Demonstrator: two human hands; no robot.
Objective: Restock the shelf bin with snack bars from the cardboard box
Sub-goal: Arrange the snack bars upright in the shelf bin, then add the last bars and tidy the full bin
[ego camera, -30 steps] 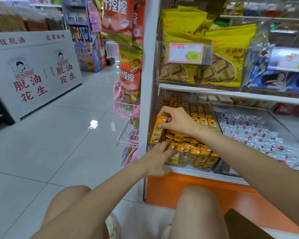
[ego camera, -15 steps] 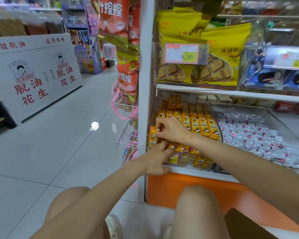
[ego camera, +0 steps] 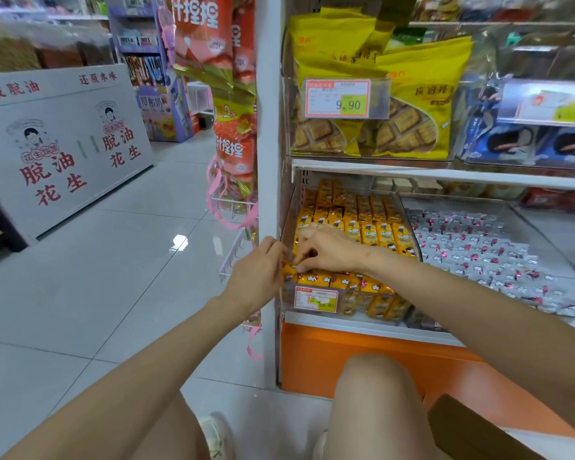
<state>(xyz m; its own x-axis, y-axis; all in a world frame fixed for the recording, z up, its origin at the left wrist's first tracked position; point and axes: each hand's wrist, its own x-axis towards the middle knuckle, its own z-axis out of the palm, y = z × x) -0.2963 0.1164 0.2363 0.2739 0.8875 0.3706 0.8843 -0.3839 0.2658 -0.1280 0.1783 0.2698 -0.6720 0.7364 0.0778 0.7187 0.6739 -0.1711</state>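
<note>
Bright even light; floor (ego camera: 80, 260) glare; slight blur, edges warped.

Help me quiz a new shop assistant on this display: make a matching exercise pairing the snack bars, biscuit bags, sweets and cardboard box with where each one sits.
Things
1. snack bars
2. biscuit bags
3. sweets
4. cardboard box

Places
A. bottom right corner of the view
B. upper shelf
C. left bin, lower level
D. right bin, lower level

Pairs: 1-C, 2-B, 3-D, 4-A
</note>
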